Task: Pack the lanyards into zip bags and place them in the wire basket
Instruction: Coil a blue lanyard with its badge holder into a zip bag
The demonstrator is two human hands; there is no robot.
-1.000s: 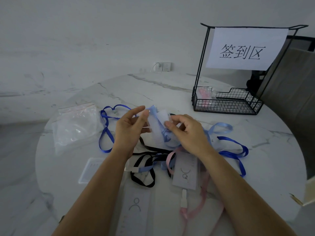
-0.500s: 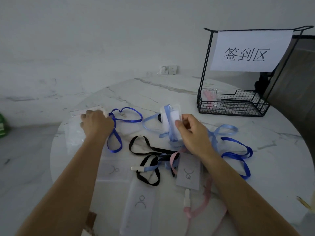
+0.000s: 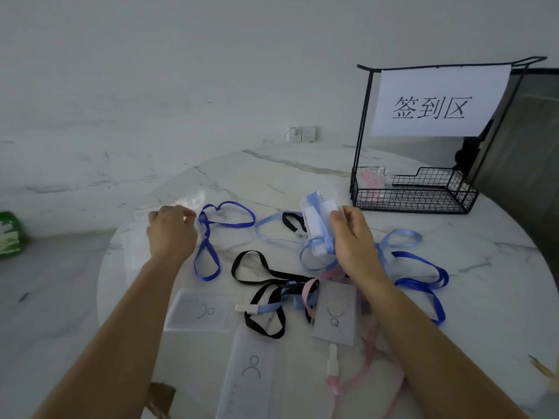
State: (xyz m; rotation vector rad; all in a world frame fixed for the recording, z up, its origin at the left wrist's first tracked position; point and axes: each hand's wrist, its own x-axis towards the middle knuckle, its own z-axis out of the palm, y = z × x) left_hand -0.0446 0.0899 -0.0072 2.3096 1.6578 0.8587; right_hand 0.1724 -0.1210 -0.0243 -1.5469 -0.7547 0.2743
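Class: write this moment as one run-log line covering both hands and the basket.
left hand: grips clear zip bag | right hand: holds bundled light-blue lanyard | wire basket: pink bagged lanyard inside

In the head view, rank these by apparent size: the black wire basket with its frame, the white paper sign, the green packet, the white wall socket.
1. Black wire basket with frame
2. White paper sign
3. Green packet, cut off at left edge
4. White wall socket, though farthest away
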